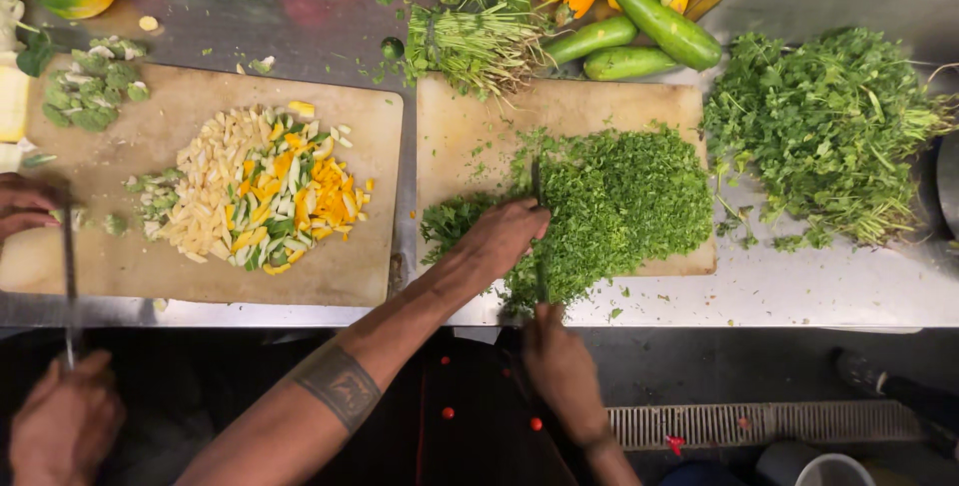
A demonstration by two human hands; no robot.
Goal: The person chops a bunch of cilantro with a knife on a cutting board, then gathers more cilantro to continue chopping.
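The person is mincing a mound of chopped green herbs (619,201) that is lying on the right-hand cutting board (479,126), which is sitting on the steel desk (799,286). The right hand (559,361) is curled closed around the handle of a knife (539,246) at the near edge of the desk, and the blade is running away from the body into the pile, its far part dark against the greens. The left hand (499,236) is lying flat with its fingers pressed together over the blade's spine and the left flank of the herbs, steadying it. Judging from this, the cut is going best as a rocking motion: keeping the tip down on the board, lifting only the heel, and walking the blade across the mound. The flat left hand is keeping its fingertips above the edge, which looks wise. Loose bits are straying toward the board's left side and should be gathered back in. Uncut leafy herbs (819,126) are waiting on the desk to the right, with trimmed stems (475,46) and zucchini (639,31) just beyond the board. On the left board (100,256), diced yellow and white vegetables (260,191) are heaped; another person's hands (25,206) are working there with a second knife (68,266).
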